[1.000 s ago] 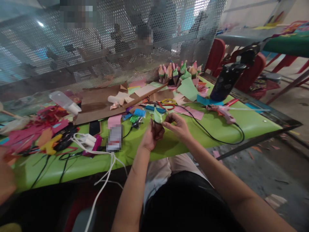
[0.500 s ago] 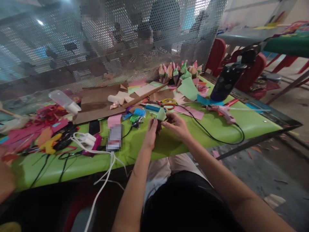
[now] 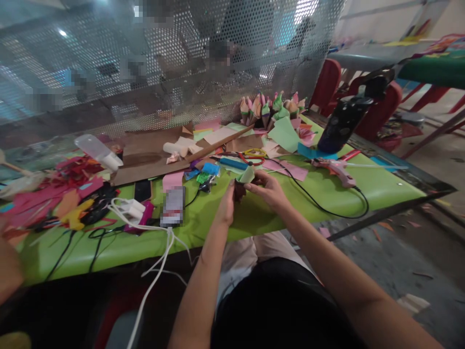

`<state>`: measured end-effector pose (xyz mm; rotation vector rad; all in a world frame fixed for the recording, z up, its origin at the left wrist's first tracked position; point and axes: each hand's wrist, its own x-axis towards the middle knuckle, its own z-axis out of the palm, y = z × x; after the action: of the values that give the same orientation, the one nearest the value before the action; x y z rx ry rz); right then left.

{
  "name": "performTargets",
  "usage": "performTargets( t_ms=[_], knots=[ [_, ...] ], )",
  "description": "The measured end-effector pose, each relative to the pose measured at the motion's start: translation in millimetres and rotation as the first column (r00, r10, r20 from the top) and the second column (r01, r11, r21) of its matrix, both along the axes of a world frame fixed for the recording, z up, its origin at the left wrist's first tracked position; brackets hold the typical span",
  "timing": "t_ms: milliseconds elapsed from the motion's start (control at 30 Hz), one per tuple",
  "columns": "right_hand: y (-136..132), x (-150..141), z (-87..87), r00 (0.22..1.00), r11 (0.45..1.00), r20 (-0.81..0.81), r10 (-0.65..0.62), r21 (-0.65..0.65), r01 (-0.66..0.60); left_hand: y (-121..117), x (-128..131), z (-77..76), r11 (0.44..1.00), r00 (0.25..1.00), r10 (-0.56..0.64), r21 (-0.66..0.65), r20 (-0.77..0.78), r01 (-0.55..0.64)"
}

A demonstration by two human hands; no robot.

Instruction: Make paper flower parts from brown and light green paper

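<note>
Between my hands, above the front of the green table (image 3: 203,218), is a small paper cone (image 3: 240,193), dark brown below with a pale green paper piece (image 3: 246,176) sticking out of its top. My left hand (image 3: 227,203) grips the cone from the left side, fingers closed. From the right, my right hand (image 3: 268,189) pinches at the green paper and the cone's rim; its fingertips are partly hidden. Just behind lie a blue stick-like tool (image 3: 234,163) and scissors (image 3: 254,156) with red and yellow handles.
Several finished paper cones (image 3: 271,109) stand at the back by the perforated metal screen (image 3: 199,63). A black tumbler (image 3: 343,126) and a pink glue gun (image 3: 336,172) with its cord are on the right. A phone (image 3: 172,207), white cables (image 3: 167,242) and coloured scraps (image 3: 51,203) lie left; another person's arm (image 3: 9,261) shows.
The green paper has tilted to the right and shows more of its folded top. More of the dark cone is visible between my hands, which have barely moved.
</note>
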<state>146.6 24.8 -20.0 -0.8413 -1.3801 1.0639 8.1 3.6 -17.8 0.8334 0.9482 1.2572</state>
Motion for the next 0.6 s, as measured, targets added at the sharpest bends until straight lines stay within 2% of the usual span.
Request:
performTargets(
  t_ms=[167,300,400,500,600],
  knots=[
    [-0.9,0.8,0.1,0.991,0.991,-0.04,0.126,-0.035,-0.128,-1.0,-2.1,-2.1,1.0,1.0,0.028,0.002,0.013,-0.028],
    [-2.7,1.0,2.1,0.987,0.989,-0.064,0.144,-0.031,-0.147,-3.0,-2.1,3.1,0.999,0.998,0.021,-0.042,0.062,-0.018],
    [-5.2,0.6,4.6,0.98,0.985,-0.131,0.153,-0.055,-0.161,-4.1,-2.3,5.8,0.998,0.997,-0.025,-0.061,0.073,0.03],
    [-7.5,-0.3,7.0,0.959,0.972,-0.213,0.189,-0.096,-0.213,-4.3,-3.2,4.4,0.995,0.995,-0.096,-0.024,0.031,0.097],
    [-8.3,-1.0,8.6,0.953,0.965,-0.221,0.207,-0.114,-0.235,-4.0,-4.1,2.3,0.994,0.994,-0.108,0.01,0.019,0.108]
  ],
)
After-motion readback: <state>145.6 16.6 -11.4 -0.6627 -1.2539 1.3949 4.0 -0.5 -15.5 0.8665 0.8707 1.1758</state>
